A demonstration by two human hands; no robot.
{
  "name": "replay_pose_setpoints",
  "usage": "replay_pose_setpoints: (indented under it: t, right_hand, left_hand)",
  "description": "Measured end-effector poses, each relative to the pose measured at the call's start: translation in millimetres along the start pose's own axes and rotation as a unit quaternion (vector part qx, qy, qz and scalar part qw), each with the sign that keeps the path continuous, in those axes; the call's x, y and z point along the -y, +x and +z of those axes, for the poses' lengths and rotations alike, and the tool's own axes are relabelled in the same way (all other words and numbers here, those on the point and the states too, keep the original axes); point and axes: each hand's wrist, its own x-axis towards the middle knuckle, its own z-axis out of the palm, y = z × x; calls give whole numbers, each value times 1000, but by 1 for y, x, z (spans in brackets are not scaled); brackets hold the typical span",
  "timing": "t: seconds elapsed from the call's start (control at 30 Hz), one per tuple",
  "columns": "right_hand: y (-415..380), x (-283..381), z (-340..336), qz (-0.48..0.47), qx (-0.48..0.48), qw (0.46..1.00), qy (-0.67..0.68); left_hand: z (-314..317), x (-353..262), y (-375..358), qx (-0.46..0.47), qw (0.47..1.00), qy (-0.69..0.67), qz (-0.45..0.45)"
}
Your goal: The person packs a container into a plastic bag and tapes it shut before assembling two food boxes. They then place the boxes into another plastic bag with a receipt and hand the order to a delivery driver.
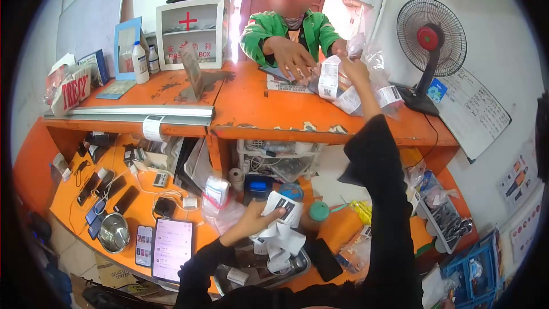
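My left hand (253, 219), low in the middle of the head view, pinches a printed receipt (284, 208). Below it, a curled strip of receipts (279, 240) trails over a metal tray (302, 263). My right arm reaches out over the orange counter, and my right hand (355, 73) is closed on the gathered top of a clear plastic bag (374, 77). White printed labels (330, 77) hang from the bag. Across the counter, a person in a green jacket (318, 29) has one hand (290, 57) beside the labels and the other up against the bag.
A fan (430, 37) stands at the counter's right end, a first aid box (193, 33) at its back left. On the lower desk lie a tablet (172, 249), several phones, a metal bowl (114, 233) and a green-lidded cup (319, 211). The raised orange counter edge (274, 132) crosses ahead.
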Motion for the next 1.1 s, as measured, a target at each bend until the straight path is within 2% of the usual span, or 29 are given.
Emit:
replay_pose_setpoints:
  t: [0.03, 0.13, 0.17, 0.2, 0.27, 0.33, 0.43, 0.53, 0.6, 0.63, 0.7, 0.73, 0.8, 0.9, 1.1]
  right_hand:
    - [3, 0, 1, -1, -1, 1000, 5]
    - [15, 5, 9, 105, -30, 994, -8]
    - [17, 2, 10, 115, -43, 992, -10]
    - [26, -7, 13, 112, -40, 993, -7]
    - [40, -24, 16, 83, 47, 995, 21]
    - [35, -22, 17, 81, 22, 996, 16]
    - [23, -14, 7, 64, 60, 996, 23]
    - [15, -12, 5, 53, 29, 997, -54]
    - [38, -35, 20, -42, 81, 990, 107]
    - [41, -37, 24, -44, 78, 990, 106]
    - [41, -42, 28, -93, 30, 970, 222]
    - [28, -36, 15, -95, 27, 970, 220]
    - [1, -25, -16, -59, 100, 921, 373]
    - [-16, -12, -47, -57, 87, 901, 421]
    - [-44, -6, -117, -90, 60, 902, 418]
  left_hand:
    - [2, 2, -2, -14, 1000, 15, -11]
    - [3, 10, -13, -58, 998, 1, -8]
    - [-2, 14, -19, -67, 996, 1, -58]
    - [-5, 18, -25, -76, 991, 0, -109]
    - [-8, 24, -34, -91, 990, -5, -109]
    - [-8, 27, -40, -115, 986, -33, -120]
    - [-5, 29, -44, -117, 982, -51, -139]
    - [-2, 33, -48, -123, 978, -62, -154]
    - [-1, 35, -51, -125, 976, -71, -164]
    - [-3, 37, -54, -129, 975, -75, -161]
    - [-5, 39, -60, -142, 972, -90, -161]
    - [-7, 40, -63, -141, 973, -91, -158]
    - [-8, 43, -70, -162, 966, -87, -184]
    - [-9, 57, -77, -166, 967, -91, -172]
    - [-4, 65, -75, -154, 964, -147, -161]
